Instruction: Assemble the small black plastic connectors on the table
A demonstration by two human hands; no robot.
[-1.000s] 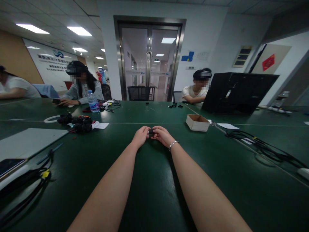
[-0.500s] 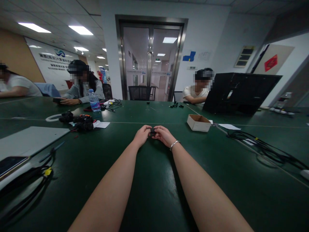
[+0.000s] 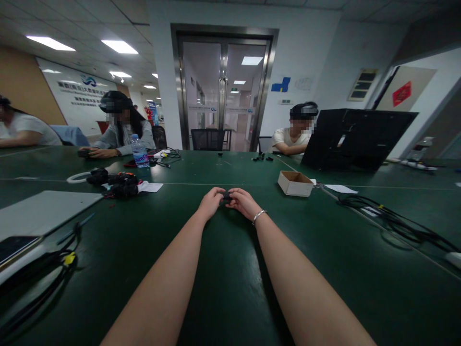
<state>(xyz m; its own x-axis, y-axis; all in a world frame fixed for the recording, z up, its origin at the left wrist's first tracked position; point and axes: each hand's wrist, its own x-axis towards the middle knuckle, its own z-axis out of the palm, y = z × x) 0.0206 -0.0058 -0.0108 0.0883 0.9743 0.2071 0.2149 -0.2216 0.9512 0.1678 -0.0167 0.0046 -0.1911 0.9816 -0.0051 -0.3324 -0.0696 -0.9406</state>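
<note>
While left fingers point(image 3: 217, 191) and right fingers point(image 3: 236, 192) pinch a black piece point(image 3: 226, 195), open box point(image 3: 293, 187) farther right, its bottom hidden.

Black part point(image 3: 226, 196) — dark green table point(image 3: 226, 278)

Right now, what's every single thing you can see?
Small piece: one, black, centre.
Table: at least one, green, underneath.
Box: one, white and brown, right of centre.
Bottle: one, clear and purple, back left.
Screen: one, black, right.
Flat panel: one, grey, left.
Phone: one, dark, lower left.
Cables: several, black, both sides.
Gear pile: one, mostly black, left.
Loose bits: several, black, far middle.
Papers: several, white, both sides.
Doors: two, clear glass, back.
Chairs: several, black, back.
People: at least three, light-clothed, back.
Poster: one, red, upper right.
Lights: several, white, overhead.
Left hand: one, bare, holding small piece.
Right hand: one, bare, holding it too, silver bracelet at wrist.
</note>
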